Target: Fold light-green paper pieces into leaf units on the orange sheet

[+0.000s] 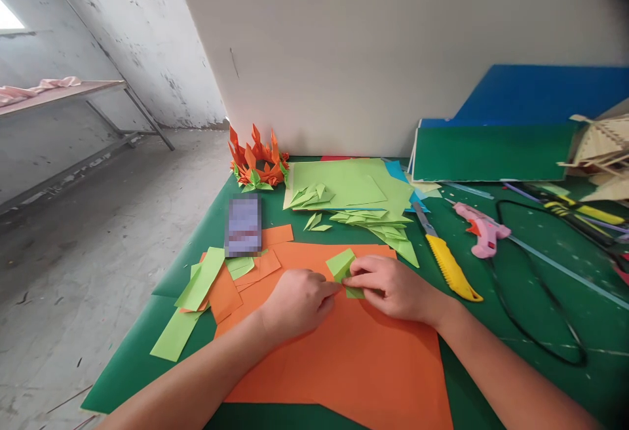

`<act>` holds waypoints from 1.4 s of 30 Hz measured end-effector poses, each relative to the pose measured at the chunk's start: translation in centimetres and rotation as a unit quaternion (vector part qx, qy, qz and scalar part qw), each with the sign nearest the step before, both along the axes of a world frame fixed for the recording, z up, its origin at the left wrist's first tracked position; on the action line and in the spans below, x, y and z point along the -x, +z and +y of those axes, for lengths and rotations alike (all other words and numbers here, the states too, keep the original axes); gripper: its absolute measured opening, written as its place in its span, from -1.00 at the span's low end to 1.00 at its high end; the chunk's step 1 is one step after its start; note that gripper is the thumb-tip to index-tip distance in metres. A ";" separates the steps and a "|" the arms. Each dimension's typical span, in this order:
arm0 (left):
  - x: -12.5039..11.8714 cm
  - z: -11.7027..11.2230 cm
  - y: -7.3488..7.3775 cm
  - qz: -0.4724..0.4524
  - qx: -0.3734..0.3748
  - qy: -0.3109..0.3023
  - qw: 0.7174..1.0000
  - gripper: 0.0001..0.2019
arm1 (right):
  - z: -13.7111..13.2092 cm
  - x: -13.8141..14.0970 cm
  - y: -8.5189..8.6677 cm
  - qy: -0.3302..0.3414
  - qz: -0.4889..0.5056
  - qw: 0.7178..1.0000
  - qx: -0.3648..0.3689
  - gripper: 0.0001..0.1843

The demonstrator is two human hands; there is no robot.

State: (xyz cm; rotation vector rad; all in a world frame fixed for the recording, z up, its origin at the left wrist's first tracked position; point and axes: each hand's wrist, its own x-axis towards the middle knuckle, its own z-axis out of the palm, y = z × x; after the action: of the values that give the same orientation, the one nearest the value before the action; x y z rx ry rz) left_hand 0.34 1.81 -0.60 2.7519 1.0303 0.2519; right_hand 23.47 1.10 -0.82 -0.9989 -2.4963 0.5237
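Orange paper (358, 364), its sheet count unclear, spreads toward the near edge of the green tabletop (153, 312). By the left edge, two light-green strips (173, 337) show plainly. Over the orange paper, the left hand (299, 302) extends its forefinger to one small light-green piece (340, 264), though I cannot tell whether it grips; the right hand (386, 284) pinches that piece, fingertips close together. The step in hand looks like folding; the next move seems to call for firm pressure along the crease. Toward the right edge lie one yellow utility knife (449, 266) and one pink glue gun (486, 230). One spiky folded-paper ring (250, 156) stands at the far-left corner.
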 end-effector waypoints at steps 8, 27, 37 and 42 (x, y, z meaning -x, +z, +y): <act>0.0 0.1 0.1 0.000 0.003 0.006 1.000 -0.67 | 0.0 0.2 0.2 -0.002 0.001 1.000 -0.012 -0.54; -0.7 -1.9 -0.1 0.142 -0.075 -0.041 0.986 -0.65 | -0.1 0.5 0.3 -0.015 -0.009 1.000 -0.019 -0.55; -1.4 -2.5 0.7 0.192 -0.053 -0.009 0.980 -0.68 | 0.0 0.2 0.0 -0.015 0.030 0.999 -0.008 -0.56; -1.5 -2.2 0.9 0.148 -0.018 0.033 0.988 -0.69 | 0.3 0.4 -0.5 -0.009 0.047 0.999 -0.012 -0.62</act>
State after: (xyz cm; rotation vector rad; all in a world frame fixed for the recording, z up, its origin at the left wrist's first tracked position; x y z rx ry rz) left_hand 1.86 -0.41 0.34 2.8498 1.1980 -0.1364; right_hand 23.12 1.35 -1.30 -0.9638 -2.4043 0.5224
